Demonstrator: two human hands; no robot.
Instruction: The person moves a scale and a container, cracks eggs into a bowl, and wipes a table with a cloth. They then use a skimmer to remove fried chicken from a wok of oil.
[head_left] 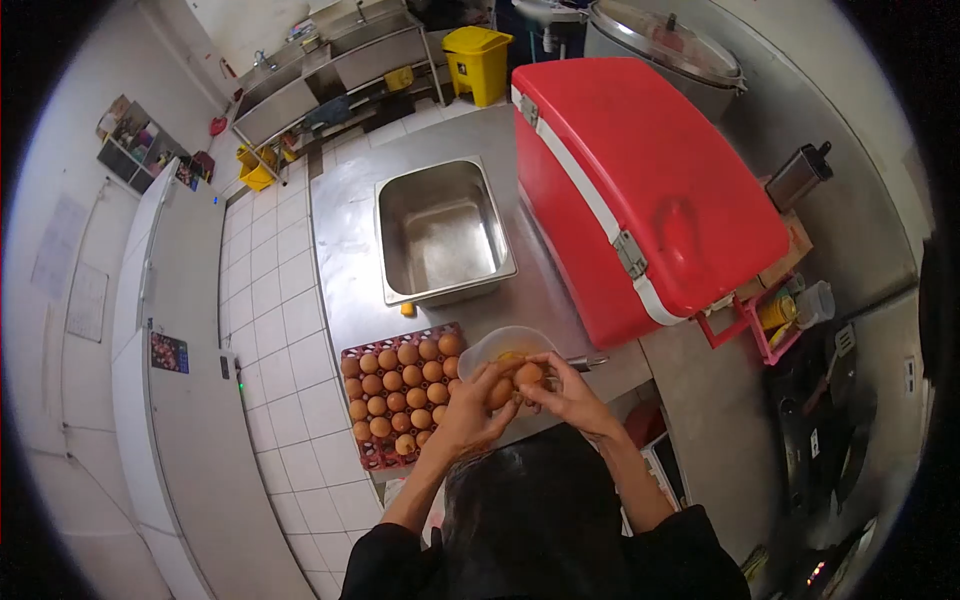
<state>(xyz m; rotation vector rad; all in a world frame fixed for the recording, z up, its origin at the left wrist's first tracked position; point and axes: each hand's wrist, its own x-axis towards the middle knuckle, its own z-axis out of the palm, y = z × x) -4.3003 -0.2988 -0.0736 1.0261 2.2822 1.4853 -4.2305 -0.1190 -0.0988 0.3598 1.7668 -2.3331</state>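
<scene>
My left hand (478, 405) is closed around a brown egg (501, 392), close to the front of the translucent plastic bowl (508, 338). Right beside it, my right hand (572, 398) grips another brown rounded piece of egg (529, 375) with its fingertips. The two pieces are side by side and overlap the bowl's near part in this view. Something yellow shows inside the bowl past my fingers. To the left of the bowl lies a dark red egg tray (372, 456), filled with rows of brown eggs (396, 401).
A deep steel pan (440, 292) stands behind the tray on the steel table (345, 215). To its right sits a big red cooler box (650, 180). A metal-handled tool (590, 361) lies beside the bowl. White freezers (180, 400) line the left wall.
</scene>
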